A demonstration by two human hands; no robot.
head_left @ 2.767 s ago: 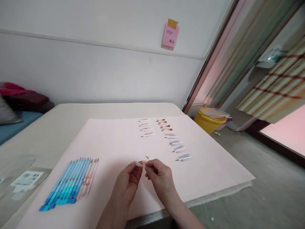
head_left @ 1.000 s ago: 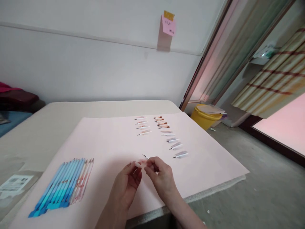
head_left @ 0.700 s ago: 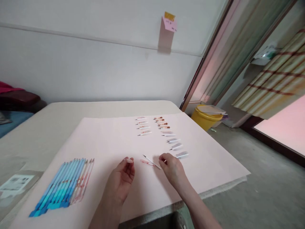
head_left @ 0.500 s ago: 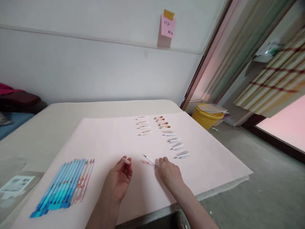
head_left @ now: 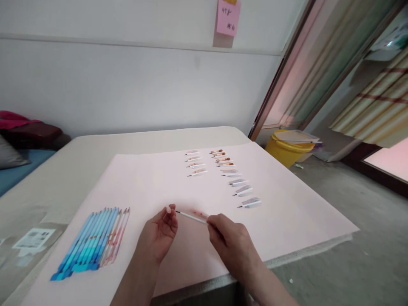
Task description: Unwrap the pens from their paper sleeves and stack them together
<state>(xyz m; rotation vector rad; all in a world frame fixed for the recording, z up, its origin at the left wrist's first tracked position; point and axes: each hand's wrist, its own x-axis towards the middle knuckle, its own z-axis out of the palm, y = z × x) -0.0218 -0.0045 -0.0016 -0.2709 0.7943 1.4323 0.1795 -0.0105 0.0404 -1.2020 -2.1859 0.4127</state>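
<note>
My left hand (head_left: 162, 227) pinches a small pale pinkish piece (head_left: 168, 209), possibly a pen tip, between thumb and finger. My right hand (head_left: 231, 238) grips the rear end of a white pen refill (head_left: 191, 217), whose dark point faces left and comes close to the pale piece. Just behind the refill, a pinkish clear pen barrel (head_left: 200, 213) lies on the white sheet (head_left: 153, 182), partly hidden by my right hand. Further back are several refills paired with clear or patterned barrels (head_left: 250, 203), set out in two columns.
Several blue pens (head_left: 91, 238) and pink pens (head_left: 116, 236) lie side by side at the left. A clear plastic bag with a label (head_left: 34, 238) rests beyond them. A yellow bin (head_left: 287, 148) stands on the floor at the right. A wall (head_left: 143, 89) closes off the back.
My right hand has lifted the refill off the sheet and moved its point left toward the piece in my left hand. The view has shifted slightly.
</note>
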